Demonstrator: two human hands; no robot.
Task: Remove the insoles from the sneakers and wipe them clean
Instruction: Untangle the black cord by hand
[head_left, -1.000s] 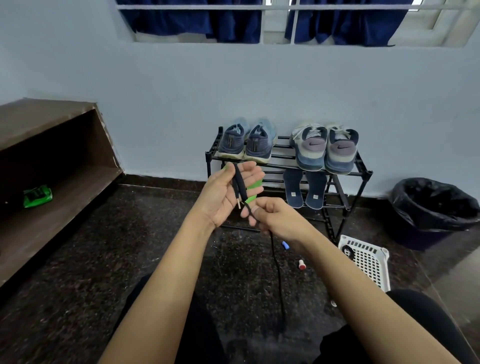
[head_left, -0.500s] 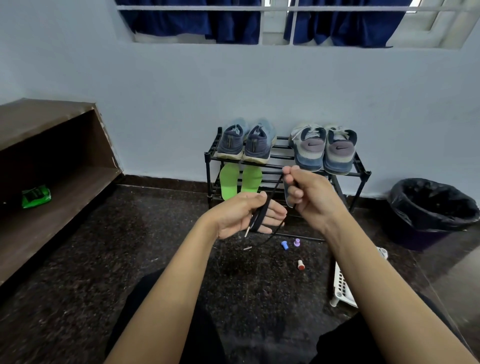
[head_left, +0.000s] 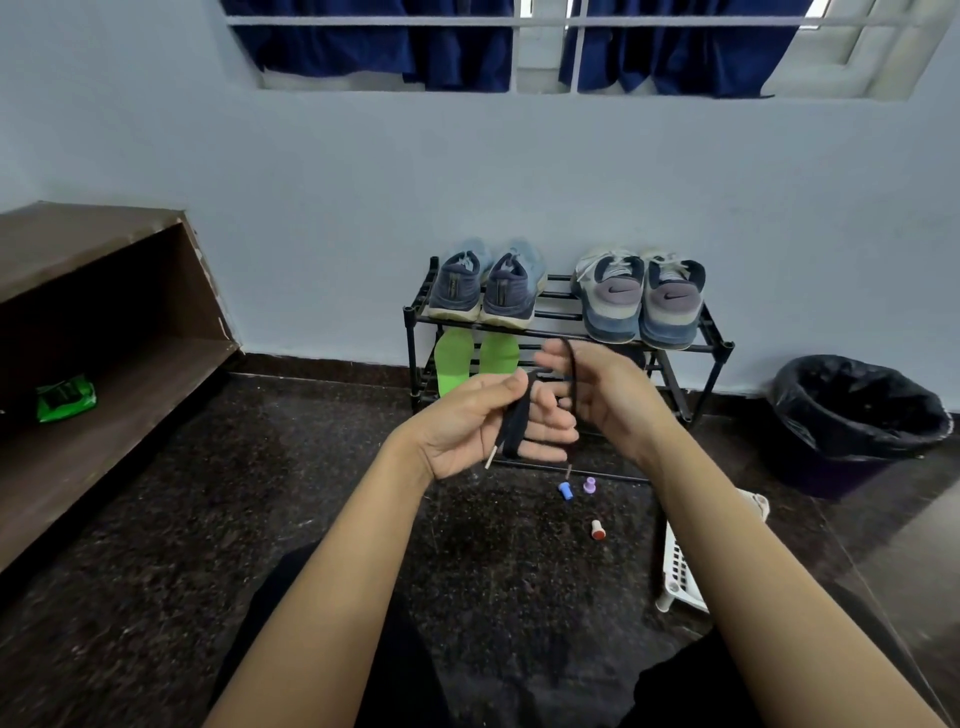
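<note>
Both hands are raised in front of the shoe rack (head_left: 719, 345), working a black shoelace (head_left: 517, 426). The left hand (head_left: 483, 421) lies palm up, its thumb pinching a flat bundle of the lace against its fingers, with one pale lace tip hanging below the palm. The right hand (head_left: 608, 395), just beside it, has its fingers curled on a loop of the same lace, which runs up over the fingers. A pair of green insoles (head_left: 452, 361) stands on the rack's lower tier, leaning under the blue sneakers (head_left: 485, 286) on the top tier; the grey sneakers (head_left: 641, 296) sit beside those on the same tier. On the dark floor below the hands lie a blue peg (head_left: 565, 490), a purple peg (head_left: 589, 485) and a red-tipped peg (head_left: 597, 530), near a white basket (head_left: 680, 571). A black-lined bin (head_left: 857, 415) stands further right, and a green packet (head_left: 65, 397) rests on the wooden shelf (head_left: 130, 395) at left
</note>
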